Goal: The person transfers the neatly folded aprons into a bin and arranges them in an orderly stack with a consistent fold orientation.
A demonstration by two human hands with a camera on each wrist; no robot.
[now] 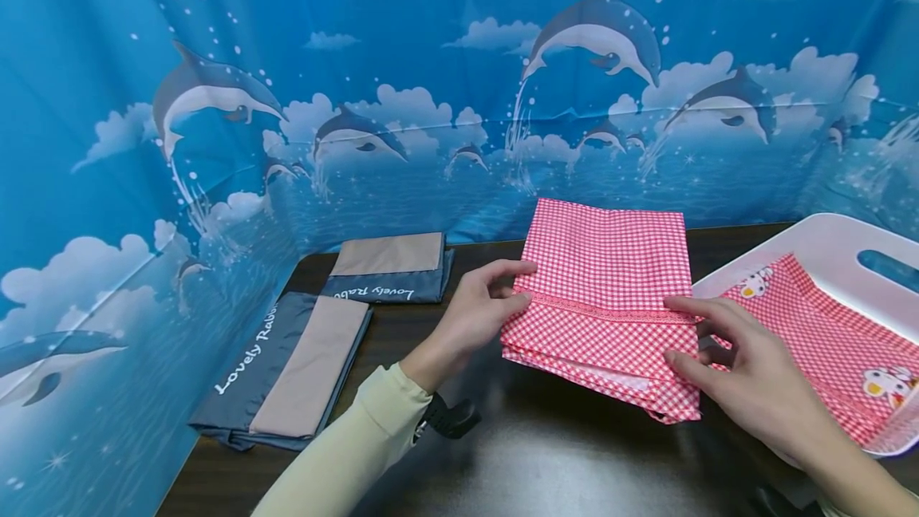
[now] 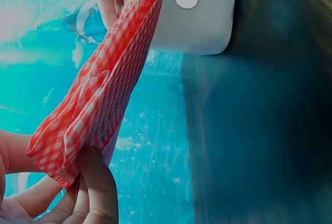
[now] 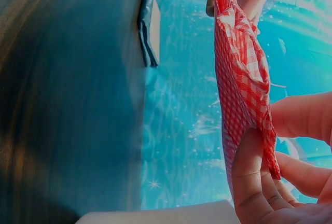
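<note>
A folded red-and-white checked cloth [image 1: 606, 262] is held up above the table, with a trim band across it and loose layers at its lower edge. My left hand [image 1: 477, 309] pinches its left side between thumb and fingers. On the opposite side my right hand [image 1: 747, 365] grips the lower right edge. Seen edge-on in the left wrist view, the cloth [image 2: 104, 94] has several layers, with fingers on both faces. The right wrist view shows the same cloth [image 3: 244, 73] between the right thumb and fingers.
At right stands a white plastic basket [image 1: 840, 242] holding another red checked cloth [image 1: 804, 333] with white animal figures. Two folded navy-and-beige cloths, one nearer [image 1: 309, 365] and one farther [image 1: 391, 254], lie on the dark table [image 1: 431, 485] at left. A dolphin-print curtain [image 1: 431, 38] hangs behind.
</note>
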